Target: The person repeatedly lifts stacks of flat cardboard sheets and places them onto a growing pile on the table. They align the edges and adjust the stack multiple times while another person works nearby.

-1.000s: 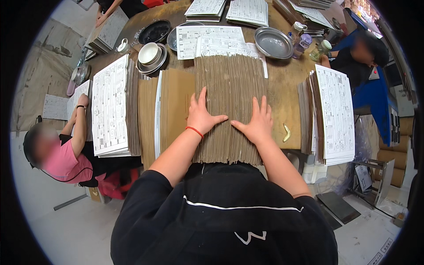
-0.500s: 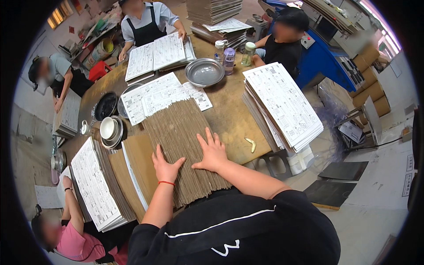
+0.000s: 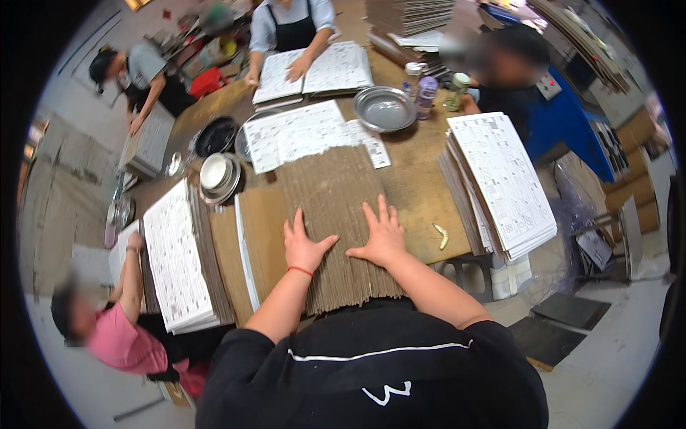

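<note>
Both forearms are reaching forward from the lower edge, bare below short black sleeves. The left hand (image 3: 304,247) is lying palm down with fingers spread, a red band circling its wrist. The right hand (image 3: 384,234) is pressing flat just beside it, fingers splayed, thumbs pointing toward each other.

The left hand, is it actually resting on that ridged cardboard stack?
Touching. The head view shows the left hand lying flat, fingers spread, on the corrugated cardboard stack, no gap showing beneath the palm.

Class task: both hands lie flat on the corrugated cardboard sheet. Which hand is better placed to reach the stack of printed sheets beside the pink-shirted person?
Probably the left hand: it lies nearer that printed stack than the right hand.
</note>
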`<state>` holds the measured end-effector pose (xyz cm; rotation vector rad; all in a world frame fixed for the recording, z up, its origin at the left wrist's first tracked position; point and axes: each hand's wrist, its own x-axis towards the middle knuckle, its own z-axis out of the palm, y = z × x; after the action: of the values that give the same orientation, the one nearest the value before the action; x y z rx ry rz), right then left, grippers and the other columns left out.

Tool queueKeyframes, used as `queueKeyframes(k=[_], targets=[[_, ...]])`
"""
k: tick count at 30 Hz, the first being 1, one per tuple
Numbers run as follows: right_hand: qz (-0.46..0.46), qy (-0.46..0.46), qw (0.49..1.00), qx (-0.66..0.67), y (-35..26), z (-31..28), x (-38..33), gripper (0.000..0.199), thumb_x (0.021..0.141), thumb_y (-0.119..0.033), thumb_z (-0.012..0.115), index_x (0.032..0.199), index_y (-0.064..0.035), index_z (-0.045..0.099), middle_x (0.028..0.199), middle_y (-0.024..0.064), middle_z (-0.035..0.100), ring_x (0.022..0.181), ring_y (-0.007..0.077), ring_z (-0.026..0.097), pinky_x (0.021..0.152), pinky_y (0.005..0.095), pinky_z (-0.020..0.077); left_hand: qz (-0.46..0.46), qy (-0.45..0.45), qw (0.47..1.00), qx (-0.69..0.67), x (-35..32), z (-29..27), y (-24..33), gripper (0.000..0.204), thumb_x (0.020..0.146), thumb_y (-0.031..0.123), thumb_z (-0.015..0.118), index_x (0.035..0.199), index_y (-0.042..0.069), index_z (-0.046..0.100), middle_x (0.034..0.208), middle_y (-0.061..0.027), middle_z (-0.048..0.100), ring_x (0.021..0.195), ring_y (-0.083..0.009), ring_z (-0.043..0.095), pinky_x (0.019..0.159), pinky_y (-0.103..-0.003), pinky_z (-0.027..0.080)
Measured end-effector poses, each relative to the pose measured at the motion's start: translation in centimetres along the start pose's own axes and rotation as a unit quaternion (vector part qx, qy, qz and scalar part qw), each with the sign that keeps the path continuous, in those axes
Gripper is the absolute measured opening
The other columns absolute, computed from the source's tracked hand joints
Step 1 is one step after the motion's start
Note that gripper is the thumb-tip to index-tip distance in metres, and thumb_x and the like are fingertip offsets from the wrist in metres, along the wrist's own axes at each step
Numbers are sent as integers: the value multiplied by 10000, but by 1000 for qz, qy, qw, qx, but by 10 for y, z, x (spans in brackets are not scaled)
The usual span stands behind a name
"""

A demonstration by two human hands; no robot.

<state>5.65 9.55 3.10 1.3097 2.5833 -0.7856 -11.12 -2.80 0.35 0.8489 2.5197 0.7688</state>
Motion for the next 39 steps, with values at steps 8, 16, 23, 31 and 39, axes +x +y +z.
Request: queueKeyframes(k=[8,16,23,31,39], targets=[[-27,77,997,6,7,20,5,1252,584,-569,922,1608,-210,299,1709,149,78,1513,443,210,1136,588,354,-19,-17,999,32,-2,-2,0,1169,667,546,898,1604,232,273,1631,-256,223,1437,-437,385,1124,-514,430],[-35,91,995,4,7,20,2,1237,584,-544,934,1597,-202,311,1700,163,100,1503,466,222,1120,599,376,-24,-32,999,-20,1,-5,1,1219,682,465,919,1625,205,191,1629,-269,221,1450,-441,363,1164,-507,386],[-71,124,990,12,16,29,4,1174,629,-564,905,1587,-192,336,1693,180,120,1504,482,211,1114,623,366,-13,-25,928,-372,12,6,-46,1164,787,243,879,1628,61,96,1624,-264,265,1500,-367,302,1211,-455,304],[-145,286,943,88,42,-9,8,904,923,-476,683,1608,-84,242,1680,241,126,1526,481,162,1226,579,177,-61,-37,850,-522,9,-2,-59,910,960,257,725,1618,17,145,1653,-249,231,1534,-337,249,1235,-429,246],[-69,147,973,163,58,48,21,807,1009,-308,603,1599,29,169,1647,266,228,1528,415,228,1240,458,224,-23,-68,910,-409,10,23,-48,920,955,248,725,1623,27,132,1593,-224,351,1428,-306,415,1166,-409,361]])
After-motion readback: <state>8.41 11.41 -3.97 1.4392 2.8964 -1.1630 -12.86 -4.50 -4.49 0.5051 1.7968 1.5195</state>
